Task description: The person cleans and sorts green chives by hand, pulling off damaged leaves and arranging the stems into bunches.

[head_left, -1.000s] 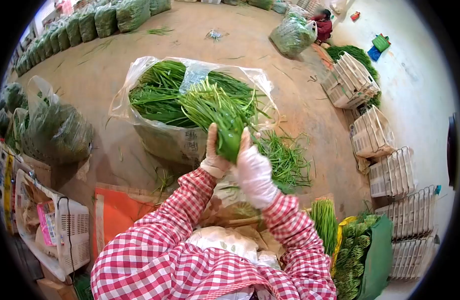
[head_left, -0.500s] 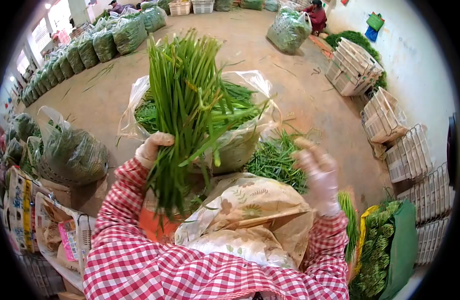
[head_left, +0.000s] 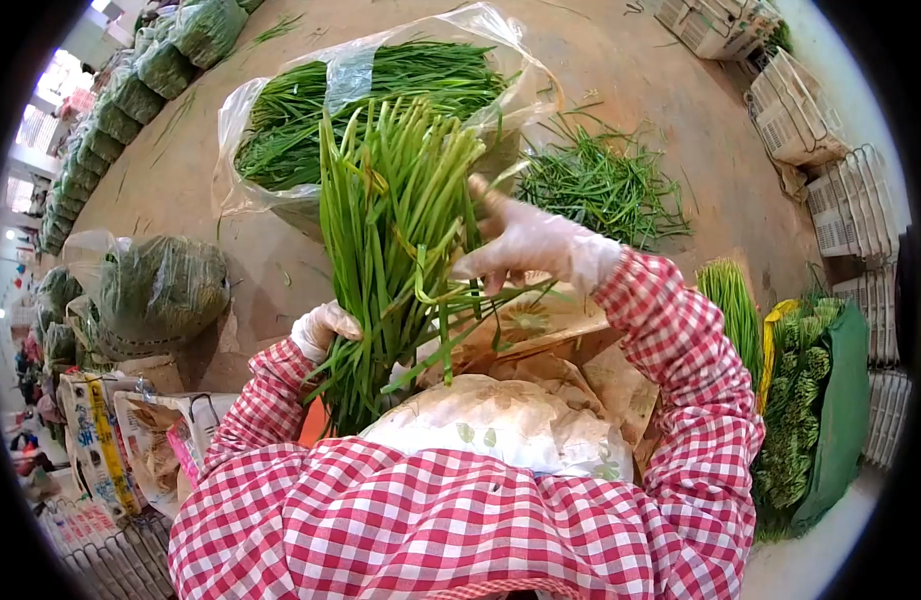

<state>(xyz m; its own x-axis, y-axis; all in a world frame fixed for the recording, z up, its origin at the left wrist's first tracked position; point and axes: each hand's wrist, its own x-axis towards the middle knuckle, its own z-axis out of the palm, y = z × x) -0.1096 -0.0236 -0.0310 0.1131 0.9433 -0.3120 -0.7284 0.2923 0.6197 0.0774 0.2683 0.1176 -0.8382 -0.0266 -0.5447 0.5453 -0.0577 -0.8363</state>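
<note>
My gloved left hand (head_left: pixel 326 328) is wrapped round the lower part of a thick bunch of long green stalks (head_left: pixel 386 215) that look like garlic chives. The cut ends point up and away; the thin leaf tips hang towards my lap. At the bunch's right side is my gloved right hand (head_left: pixel 541 243), thumb and forefinger spread apart, with some bent loose blades close by its fingers. Whether it touches those blades I cannot tell. Behind the bunch stands a clear plastic bag (head_left: pixel 281 205) full of similar greens (head_left: pixel 401 75). A stained, patterned apron (head_left: pixel 501 415) covers my lap.
Loose green trimmings (head_left: pixel 611 190) lie on the floor beside the bag. Bundled stalks (head_left: pixel 791 430) in a green wrap are at my right. White crates (head_left: pixel 856 205) line the right wall. A filled bag (head_left: pixel 166 295) and a white basket (head_left: pixel 161 450) stand at left.
My view has tilted down. The right hand has come in from the right to the bunch's side. My left hand still grips the bunch.
</note>
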